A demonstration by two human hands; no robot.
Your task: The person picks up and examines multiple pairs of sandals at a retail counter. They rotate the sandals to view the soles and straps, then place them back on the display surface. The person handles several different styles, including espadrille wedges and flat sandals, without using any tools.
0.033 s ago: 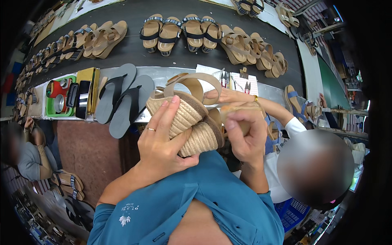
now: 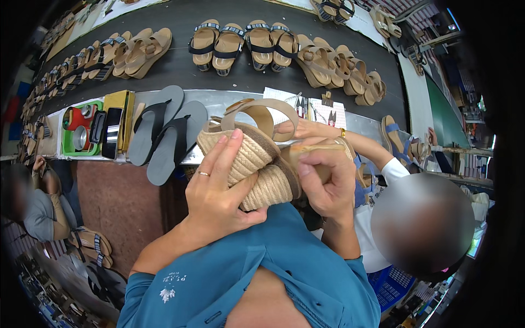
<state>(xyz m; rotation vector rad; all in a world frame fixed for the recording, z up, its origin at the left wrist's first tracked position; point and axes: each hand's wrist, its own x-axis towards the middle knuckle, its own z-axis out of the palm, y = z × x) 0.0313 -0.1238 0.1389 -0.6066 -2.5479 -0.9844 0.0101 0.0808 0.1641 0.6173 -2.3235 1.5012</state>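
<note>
In front of my chest, my left hand grips a pair of beige wedge sandals with woven rope-covered soles, the two pressed together. Its fingers spread over the rope sides, and a ring sits on one finger. A wide tan strap with a buckle loops up at the top. My right hand, just to the right of the sandals, pinches a thin tan strip-like piece with an orange-yellow end. The piece reaches toward the sandals; whether it touches them I cannot tell.
Gray flip-flops lie on the metal ledge beside a phone and a green tray. Sandals line the dark conveyor belt. A co-worker's arm reaches in from the right, behind my right hand. Small snips rest on paper.
The tan piece in my right hand has turned flatter and more edge-on, and that hand has shifted very slightly. My left hand and the sandals stay nearly where they were.
</note>
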